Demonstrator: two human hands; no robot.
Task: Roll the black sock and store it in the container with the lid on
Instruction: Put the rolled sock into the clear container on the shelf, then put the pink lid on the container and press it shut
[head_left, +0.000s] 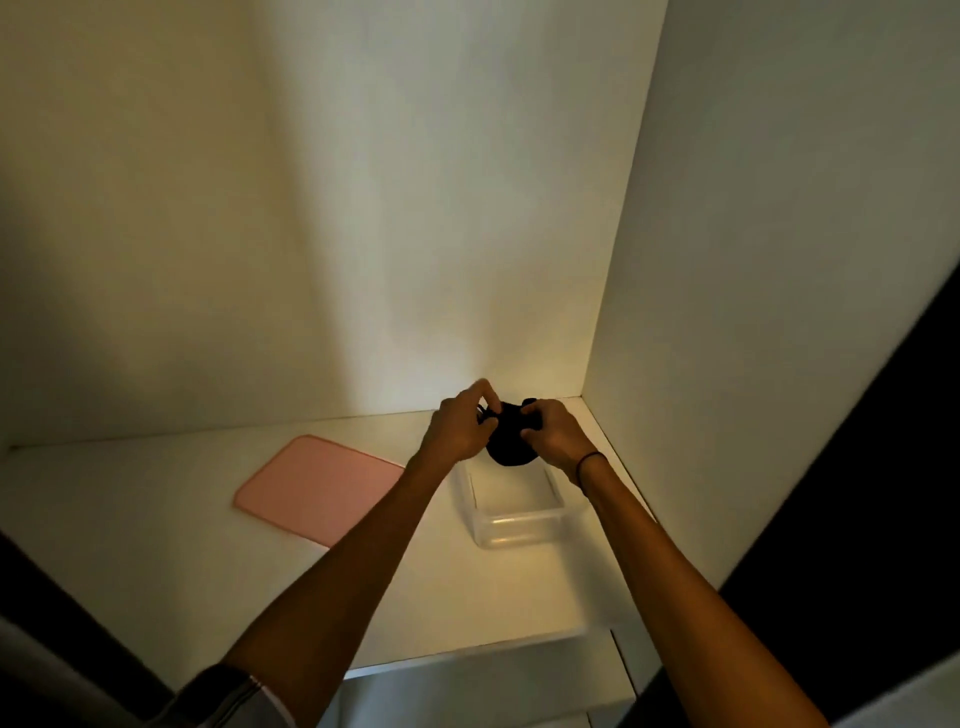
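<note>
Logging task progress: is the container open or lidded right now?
Open. The clear container has no lid on; the pink lid lies flat on the shelf to its left, apart from it.

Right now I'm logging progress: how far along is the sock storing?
Done: the pink lid is off, flat on the shelf. In hand: both hands, left and right, bunch the black sock over the open clear container. Left: drop it in, fit the lid.

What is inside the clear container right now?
Nothing visible: the clear container looks empty. Both hands hold the black sock above its far edge; that edge is hidden. The pink lid lies beside it.
</note>
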